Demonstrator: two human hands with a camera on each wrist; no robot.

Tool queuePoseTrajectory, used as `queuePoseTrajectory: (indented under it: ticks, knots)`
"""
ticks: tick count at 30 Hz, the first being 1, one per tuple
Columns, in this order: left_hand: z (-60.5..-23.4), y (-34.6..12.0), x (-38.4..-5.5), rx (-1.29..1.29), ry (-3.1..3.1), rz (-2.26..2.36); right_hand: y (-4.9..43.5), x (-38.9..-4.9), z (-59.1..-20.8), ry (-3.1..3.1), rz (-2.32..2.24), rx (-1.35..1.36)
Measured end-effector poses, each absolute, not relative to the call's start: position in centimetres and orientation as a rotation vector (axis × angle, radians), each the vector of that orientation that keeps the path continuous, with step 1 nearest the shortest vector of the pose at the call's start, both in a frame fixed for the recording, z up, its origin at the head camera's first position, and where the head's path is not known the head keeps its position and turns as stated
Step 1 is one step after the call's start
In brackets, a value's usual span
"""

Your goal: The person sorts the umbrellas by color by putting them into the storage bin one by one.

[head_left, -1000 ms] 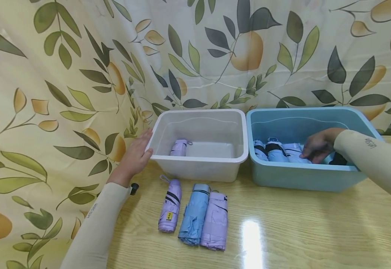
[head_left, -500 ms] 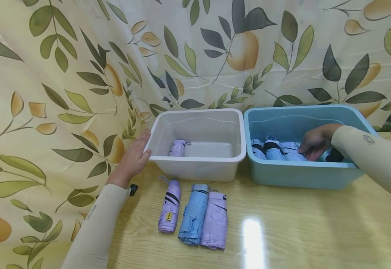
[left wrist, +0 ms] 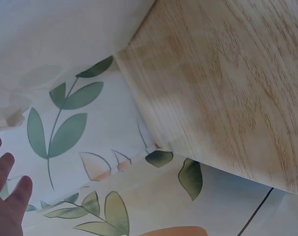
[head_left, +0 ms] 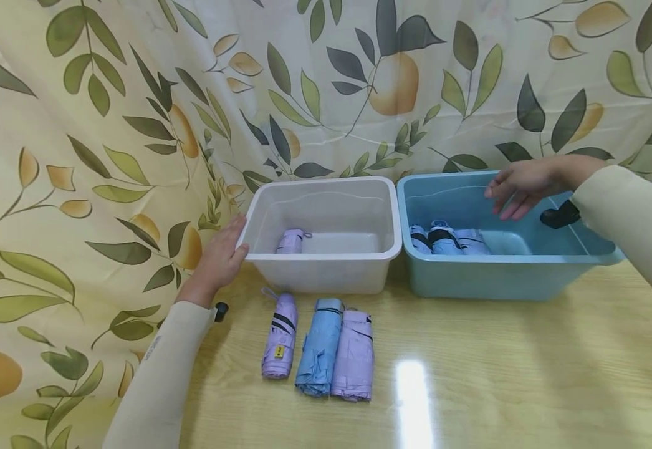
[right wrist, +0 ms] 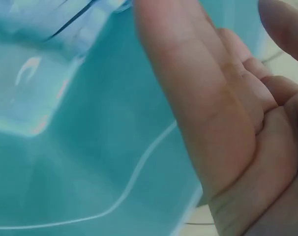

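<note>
1. Hovering above the inside of the blue bin [head_left: 489, 279], the right hand [head_left: 528, 184] held nothing; its fingers were loosely extended, apart from the rolls beneath.
2. Three pale bluish rolled umbrellas [head_left: 445, 242] lay side by side at that bin's left end. A low sweep of the fingers could have knocked the rightmost askew, since no roll showed on its right side to brace it.
3. The left hand [head_left: 219, 255] rested with straightened fingers against the left rim of the white bin [head_left: 326, 274], gripping nothing. A hard push there might have shoved this bin into the blue one, as their rims seemed to meet.
4. Inside the white bin, a short purple umbrella [head_left: 290, 241] lay near the left end, its lower part hidden by the front wall.
5. Before the white bin, a purple umbrella [head_left: 280, 337] lay just apart from a blue umbrella [head_left: 320, 349], which touched a lilac umbrella [head_left: 353, 355]; lifting either of that pair might have rolled the other.
6. The dark wrist piece [head_left: 561, 215] could have snagged the blue rim; the most room lay right of the rolls.
</note>
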State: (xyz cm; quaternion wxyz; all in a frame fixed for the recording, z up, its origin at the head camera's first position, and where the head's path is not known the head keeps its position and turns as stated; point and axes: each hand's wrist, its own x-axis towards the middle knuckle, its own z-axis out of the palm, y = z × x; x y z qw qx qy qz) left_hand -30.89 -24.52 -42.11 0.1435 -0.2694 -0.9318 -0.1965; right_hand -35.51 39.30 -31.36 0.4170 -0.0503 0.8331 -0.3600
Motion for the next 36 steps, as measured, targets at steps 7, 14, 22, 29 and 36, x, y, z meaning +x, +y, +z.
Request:
queuePoseTrajectory:
  ticks: [7,14,22,29,36]
  knots:
    - [-42.1,-24.5,-31.1,-0.780,-2.687,-0.564,37.8,-32.3,-28.7,2.203,-0.975,-0.167]
    - [-41.9,-24.4,-31.1,-0.773,-2.689,-0.567,36.2,-29.0,-28.2,2.297,-1.109,-0.202]
    - [-42.1,-24.4,-31.0,-0.782,-2.674,-0.575,34.6,-26.1,-28.7,2.334,-1.306,-0.200]
    - [-42.3,-24.5,-31.1,-0.780,-2.682,-0.573,32.9,-23.4,-30.0,2.304,-1.524,-0.220]
    - [-42.4,-24.3,-30.9,-0.771,-2.664,-0.610,31.1,-21.3,-31.5,2.259,-1.614,-0.204]
